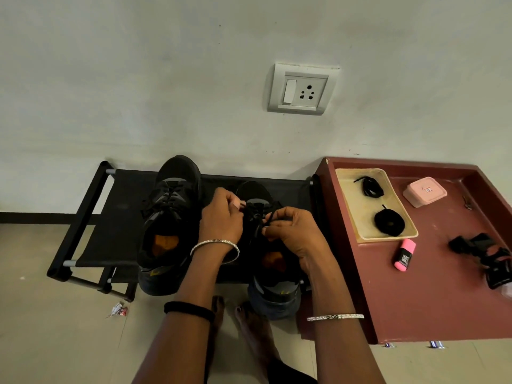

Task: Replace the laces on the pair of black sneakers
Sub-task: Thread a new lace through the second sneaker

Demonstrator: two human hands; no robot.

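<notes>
Both black sneakers sit side by side on the low black rack [116, 217], heels toward the person. The left hand [221, 217] and right hand [291, 231] are over the right-side sneaker [273, 284], next to the laced sneaker [169, 217]. Fingers are curled, each hand pinching its black lace [257, 210]. It's black on black, so I honestly can't tell which eyelet. A coiled spare lace [382, 220] and a looser lace bundle [371, 187] lie in the beige tray [388, 237] on the red table [429, 300].

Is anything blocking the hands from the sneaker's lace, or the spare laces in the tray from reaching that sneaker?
Nothing visible. The left hand and right hand pinch the lace on the sneaker nearer the table. The spare laces lie uncovered in the beige tray; only the table's raised rim lies between.
</notes>
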